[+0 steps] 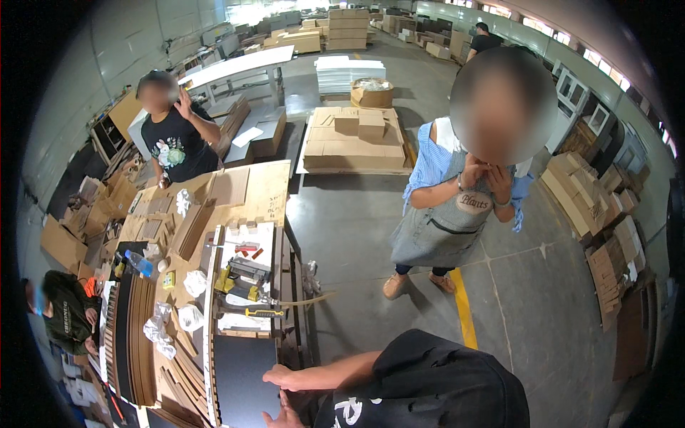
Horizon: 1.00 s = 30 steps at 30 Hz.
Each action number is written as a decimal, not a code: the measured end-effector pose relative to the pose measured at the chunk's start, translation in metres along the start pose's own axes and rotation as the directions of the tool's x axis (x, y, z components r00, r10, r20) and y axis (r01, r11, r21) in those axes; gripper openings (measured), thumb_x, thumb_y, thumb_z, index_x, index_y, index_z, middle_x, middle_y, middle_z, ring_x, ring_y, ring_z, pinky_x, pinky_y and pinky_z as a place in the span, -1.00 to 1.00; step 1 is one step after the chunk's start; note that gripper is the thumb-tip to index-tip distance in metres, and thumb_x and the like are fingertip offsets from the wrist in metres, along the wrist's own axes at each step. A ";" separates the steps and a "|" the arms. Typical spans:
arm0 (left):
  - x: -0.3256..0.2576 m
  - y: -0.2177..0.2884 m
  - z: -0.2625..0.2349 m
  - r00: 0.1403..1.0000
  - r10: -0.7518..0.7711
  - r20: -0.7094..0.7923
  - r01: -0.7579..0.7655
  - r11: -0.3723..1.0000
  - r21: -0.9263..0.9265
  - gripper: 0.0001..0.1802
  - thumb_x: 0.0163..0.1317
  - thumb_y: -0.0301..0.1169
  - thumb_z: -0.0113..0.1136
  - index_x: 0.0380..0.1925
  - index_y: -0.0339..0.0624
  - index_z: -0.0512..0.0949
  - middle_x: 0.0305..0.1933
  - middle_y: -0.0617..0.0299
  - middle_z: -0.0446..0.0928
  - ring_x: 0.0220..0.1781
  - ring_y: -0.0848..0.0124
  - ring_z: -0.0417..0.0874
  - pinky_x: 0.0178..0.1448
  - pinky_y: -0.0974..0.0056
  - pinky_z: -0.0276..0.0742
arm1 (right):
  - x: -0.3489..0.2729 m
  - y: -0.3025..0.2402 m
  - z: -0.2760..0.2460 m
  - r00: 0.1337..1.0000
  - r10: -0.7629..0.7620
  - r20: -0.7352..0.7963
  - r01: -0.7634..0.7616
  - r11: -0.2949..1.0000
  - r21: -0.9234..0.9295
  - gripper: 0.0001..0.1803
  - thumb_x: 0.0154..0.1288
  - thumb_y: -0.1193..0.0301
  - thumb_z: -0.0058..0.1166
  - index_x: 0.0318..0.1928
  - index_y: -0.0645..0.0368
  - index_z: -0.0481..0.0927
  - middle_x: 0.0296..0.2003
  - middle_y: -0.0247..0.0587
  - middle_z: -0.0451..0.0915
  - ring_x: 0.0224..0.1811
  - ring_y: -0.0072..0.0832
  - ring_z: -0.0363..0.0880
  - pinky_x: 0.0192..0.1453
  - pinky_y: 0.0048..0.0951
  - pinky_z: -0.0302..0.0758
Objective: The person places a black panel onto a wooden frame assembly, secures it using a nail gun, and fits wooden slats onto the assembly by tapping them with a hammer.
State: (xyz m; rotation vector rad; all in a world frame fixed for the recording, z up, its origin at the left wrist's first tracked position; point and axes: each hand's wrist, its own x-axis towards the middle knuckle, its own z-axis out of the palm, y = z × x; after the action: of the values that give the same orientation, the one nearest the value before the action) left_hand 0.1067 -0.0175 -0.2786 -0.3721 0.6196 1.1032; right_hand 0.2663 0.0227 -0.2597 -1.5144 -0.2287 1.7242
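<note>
In the head view, a dark panel [242,378] is seen flat on the counter [267,189]. Its right edge is pinched by the right hand [280,376], while the left hand [282,417] rests open against it. Positioning seems underway; a steady, aligned push is judged necessary next.
</note>
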 end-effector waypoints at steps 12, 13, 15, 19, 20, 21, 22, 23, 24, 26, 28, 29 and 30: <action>0.019 0.015 -0.026 0.995 -0.007 -0.102 0.008 1.000 0.012 0.03 0.30 -0.03 0.17 0.37 -0.67 -0.11 0.36 -0.29 0.18 0.41 -0.12 0.28 0.40 -0.03 0.41 | -0.002 -0.002 -0.002 1.000 0.007 0.004 -0.007 1.000 -0.007 -0.47 0.14 0.31 0.18 0.06 0.44 0.56 0.16 0.13 0.51 0.21 -0.03 0.48 0.16 0.11 0.49; 0.036 0.033 -0.055 0.999 -0.007 0.034 0.005 0.998 0.063 0.05 0.30 -0.03 0.18 0.37 -0.67 -0.14 0.37 -0.33 0.17 0.41 -0.15 0.28 0.42 -0.04 0.41 | -0.007 -0.004 0.005 1.000 -0.005 -0.014 0.005 1.000 -0.012 -0.48 0.14 0.31 0.18 0.04 0.45 0.57 0.14 0.15 0.53 0.18 -0.03 0.50 0.13 0.09 0.50; 0.037 0.031 -0.055 0.986 -0.033 0.162 0.013 0.992 0.123 0.06 0.29 -0.03 0.20 0.37 -0.68 -0.17 0.37 -0.36 0.16 0.42 -0.18 0.29 0.43 -0.06 0.40 | -0.010 -0.006 0.002 0.999 -0.017 -0.048 0.016 1.000 -0.004 -0.49 0.13 0.31 0.17 0.02 0.47 0.59 0.11 0.17 0.55 0.15 -0.04 0.53 0.11 0.07 0.51; 0.018 0.008 -0.021 0.994 -0.092 -0.060 0.085 0.991 -0.102 0.02 0.29 -0.05 0.22 0.33 -0.72 -0.09 0.37 -0.46 0.15 0.39 -0.23 0.35 0.42 -0.11 0.44 | -0.013 -0.009 -0.005 0.998 -0.040 -0.057 0.034 0.993 -0.113 -0.52 0.11 0.31 0.17 -0.08 0.51 0.62 -0.06 0.22 0.63 -0.01 -0.05 0.60 -0.02 -0.01 0.51; 0.020 0.008 -0.021 0.994 -0.077 -0.080 0.068 0.991 -0.117 0.01 0.28 -0.06 0.24 0.31 -0.73 -0.06 0.37 -0.48 0.16 0.37 -0.23 0.37 0.41 -0.12 0.46 | -0.011 -0.007 -0.004 0.997 -0.049 -0.062 0.042 0.993 -0.112 -0.52 0.10 0.30 0.17 -0.12 0.53 0.63 -0.12 0.23 0.64 -0.06 -0.05 0.62 -0.06 -0.02 0.51; 0.021 0.010 -0.024 0.994 -0.077 -0.078 0.067 0.991 -0.119 0.01 0.28 -0.06 0.24 0.31 -0.73 -0.06 0.37 -0.48 0.16 0.37 -0.23 0.37 0.41 -0.12 0.46 | -0.009 -0.005 -0.003 0.997 -0.051 -0.061 0.044 0.992 -0.115 -0.52 0.10 0.30 0.17 -0.12 0.53 0.63 -0.12 0.23 0.64 -0.06 -0.05 0.62 -0.06 -0.02 0.51; 0.023 0.013 -0.029 0.995 -0.069 -0.079 0.061 0.994 -0.089 -0.01 0.29 -0.06 0.23 0.30 -0.73 -0.03 0.34 -0.48 0.20 0.35 -0.24 0.39 0.39 -0.13 0.48 | -0.008 -0.004 -0.001 0.995 -0.067 -0.073 0.061 0.994 -0.092 -0.52 0.10 0.30 0.17 -0.12 0.54 0.62 -0.13 0.23 0.64 -0.07 -0.06 0.62 -0.07 -0.03 0.51; 0.022 0.013 -0.028 0.995 -0.062 -0.081 0.057 0.997 -0.058 -0.02 0.29 -0.06 0.23 0.30 -0.73 -0.01 0.31 -0.47 0.25 0.33 -0.24 0.42 0.37 -0.13 0.50 | -0.006 -0.001 0.000 0.993 -0.083 -0.087 0.077 0.995 -0.068 -0.51 0.10 0.29 0.18 -0.13 0.56 0.62 -0.15 0.24 0.64 -0.09 -0.07 0.61 -0.09 -0.03 0.51; 0.022 0.012 -0.028 0.995 -0.063 -0.079 0.059 0.997 -0.058 -0.02 0.29 -0.06 0.23 0.30 -0.73 -0.01 0.31 -0.47 0.25 0.33 -0.24 0.42 0.37 -0.13 0.50 | -0.004 0.001 0.001 0.992 -0.085 -0.089 0.079 0.995 -0.068 -0.51 0.10 0.29 0.18 -0.13 0.56 0.62 -0.15 0.24 0.64 -0.09 -0.07 0.61 -0.09 -0.03 0.51; 0.019 0.009 -0.027 0.996 -0.038 -0.076 0.035 0.998 -0.047 -0.03 0.31 -0.03 0.20 0.28 -0.74 0.01 0.25 -0.47 0.31 0.28 -0.24 0.46 0.32 -0.11 0.55 | -0.003 0.003 0.002 0.989 -0.085 -0.123 0.082 0.996 -0.028 -0.50 0.11 0.29 0.18 -0.12 0.57 0.61 -0.13 0.23 0.63 -0.09 -0.09 0.60 -0.09 -0.02 0.52; 0.020 0.008 -0.030 0.999 -0.016 -0.033 0.016 1.000 -0.001 -0.02 0.30 -0.02 0.20 0.27 -0.75 0.03 0.24 -0.46 0.33 0.26 -0.22 0.49 0.30 -0.07 0.58 | -0.005 0.002 0.000 0.992 -0.081 -0.094 0.080 0.997 -0.022 -0.50 0.12 0.30 0.18 -0.11 0.58 0.61 -0.12 0.23 0.63 -0.09 -0.09 0.60 -0.09 -0.02 0.52; 0.021 0.009 -0.034 1.000 0.006 0.010 -0.006 0.999 0.043 -0.02 0.29 0.00 0.21 0.26 -0.76 0.04 0.23 -0.45 0.35 0.24 -0.20 0.51 0.28 -0.03 0.60 | -0.008 0.000 0.000 0.995 -0.076 -0.062 0.075 0.997 -0.016 -0.50 0.13 0.30 0.17 -0.11 0.59 0.60 -0.10 0.23 0.62 -0.09 -0.10 0.59 -0.09 -0.01 0.52; 0.023 0.013 -0.039 1.000 0.009 0.012 -0.009 0.999 0.040 -0.02 0.29 0.00 0.21 0.26 -0.76 0.04 0.23 -0.45 0.35 0.24 -0.20 0.51 0.28 -0.03 0.60 | -0.011 -0.002 0.001 0.995 -0.077 -0.060 0.076 0.997 -0.019 -0.50 0.13 0.30 0.17 -0.11 0.59 0.60 -0.10 0.23 0.62 -0.09 -0.10 0.59 -0.09 -0.01 0.52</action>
State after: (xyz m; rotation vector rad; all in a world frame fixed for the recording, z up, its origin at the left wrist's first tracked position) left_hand 0.0916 -0.0179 -0.3231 -0.3282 0.6331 1.0991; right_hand 0.2659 0.0173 -0.2503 -1.5477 -0.2675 1.6178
